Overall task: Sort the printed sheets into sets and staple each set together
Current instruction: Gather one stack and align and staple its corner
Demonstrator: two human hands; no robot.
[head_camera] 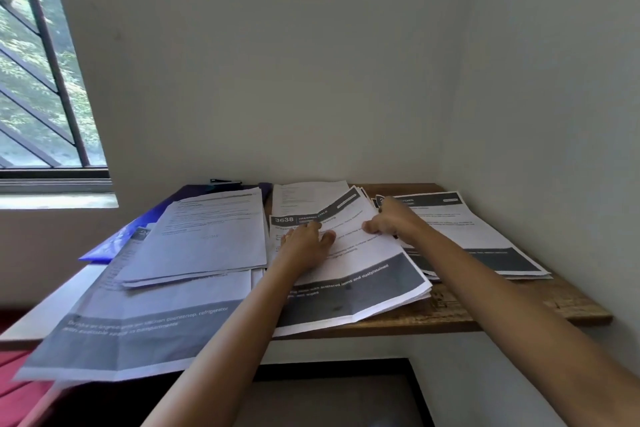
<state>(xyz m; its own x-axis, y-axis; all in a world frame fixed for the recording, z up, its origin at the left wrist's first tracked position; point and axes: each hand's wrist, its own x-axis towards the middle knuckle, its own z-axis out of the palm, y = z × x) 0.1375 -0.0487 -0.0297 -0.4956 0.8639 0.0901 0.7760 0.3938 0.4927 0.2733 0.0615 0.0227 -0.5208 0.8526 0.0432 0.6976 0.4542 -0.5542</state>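
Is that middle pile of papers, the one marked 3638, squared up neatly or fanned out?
Fanned out: the middle pile shows staggered sheet edges at its far right corner and near edge.

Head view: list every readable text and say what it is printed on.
"3638": header of the middle sheet.
"scattered items and dusty/stained": that sheet's grey band.
"countertop, refrigerator": grey band of the left front sheet.
Smaller print everywhere, and the header of the right stack: too blurred to read.

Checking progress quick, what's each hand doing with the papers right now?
Left hand: open, pressing flat on the middle pile.
Right hand: closed, pinching the top sheet at its right edge.
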